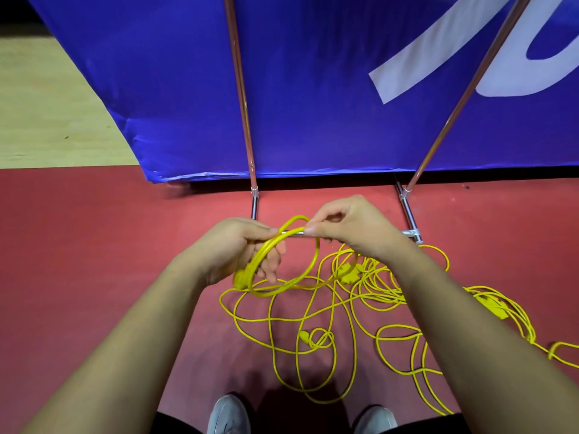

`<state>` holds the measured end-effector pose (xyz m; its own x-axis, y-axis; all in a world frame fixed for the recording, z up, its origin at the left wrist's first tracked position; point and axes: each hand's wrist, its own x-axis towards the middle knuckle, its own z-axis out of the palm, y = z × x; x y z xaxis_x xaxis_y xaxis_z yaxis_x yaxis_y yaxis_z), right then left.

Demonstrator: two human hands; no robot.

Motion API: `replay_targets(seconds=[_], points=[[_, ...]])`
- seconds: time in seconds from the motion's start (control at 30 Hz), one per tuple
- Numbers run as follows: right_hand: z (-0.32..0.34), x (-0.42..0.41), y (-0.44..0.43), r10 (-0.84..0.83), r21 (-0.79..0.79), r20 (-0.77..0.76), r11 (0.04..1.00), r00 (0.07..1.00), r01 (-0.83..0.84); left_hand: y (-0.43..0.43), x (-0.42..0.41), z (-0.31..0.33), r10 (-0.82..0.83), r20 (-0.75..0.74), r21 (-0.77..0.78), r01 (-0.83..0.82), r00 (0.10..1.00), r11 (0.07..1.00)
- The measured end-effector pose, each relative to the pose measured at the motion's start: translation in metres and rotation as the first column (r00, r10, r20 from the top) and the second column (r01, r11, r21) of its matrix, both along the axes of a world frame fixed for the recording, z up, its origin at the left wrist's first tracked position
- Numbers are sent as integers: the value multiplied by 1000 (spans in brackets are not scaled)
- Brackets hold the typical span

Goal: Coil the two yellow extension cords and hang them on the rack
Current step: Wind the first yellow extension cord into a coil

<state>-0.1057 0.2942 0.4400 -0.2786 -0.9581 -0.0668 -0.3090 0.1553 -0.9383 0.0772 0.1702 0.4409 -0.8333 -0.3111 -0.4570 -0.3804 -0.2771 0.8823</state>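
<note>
Holding: my left hand (238,249) has its fingers (272,264) curled round a small yellow coil (265,249), just in front of the rack (408,211).
Pinching: my right hand (354,227) clamps thumb and forefinger on the coil's top strand.
Count: I see two socket blocks (349,272) and two plugs (303,335); the loose cords (376,296) lie tangled on the floor (94,245), my side of the rack.
Room: open floor left of the rack; banner (313,89) close behind.

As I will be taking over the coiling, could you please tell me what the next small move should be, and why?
Probably lay the loop pinched by the right hand into the left hand, which grips the coil; most of the cord lies tangled on the floor.
</note>
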Motion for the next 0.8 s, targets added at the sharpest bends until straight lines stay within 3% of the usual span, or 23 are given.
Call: replay_targets(seconds=[0.13, 0.23, 0.37, 0.43, 0.57, 0.8], points=[[5, 17, -5, 42, -14, -107, 999, 993, -43, 6, -3, 0, -36, -4, -52, 36, 999, 998], [2, 17, -6, 24, -28, -134, 999, 991, -28, 7, -4, 1, 15, -74, -6, -16, 997, 1000], [-17, -8, 2, 61, 107, -163, 993, 985, -44, 1, -3, 3, 140, -137, 105, -126, 981, 986], [-28, -19, 7, 60, 147, -155, 988, 986, -37, -1, -1, 3, 163, -118, 77, -154, 980, 985], [-32, -24, 9, -87, 70, 22, 994, 996, 85, -3, 6, 2, 34, 22, -38, -33, 999, 999], [-17, -11, -3, -61, -62, -173, 997, 983, 51, 2, 3, 0, -88, -3, -42, 87, 996, 995]])
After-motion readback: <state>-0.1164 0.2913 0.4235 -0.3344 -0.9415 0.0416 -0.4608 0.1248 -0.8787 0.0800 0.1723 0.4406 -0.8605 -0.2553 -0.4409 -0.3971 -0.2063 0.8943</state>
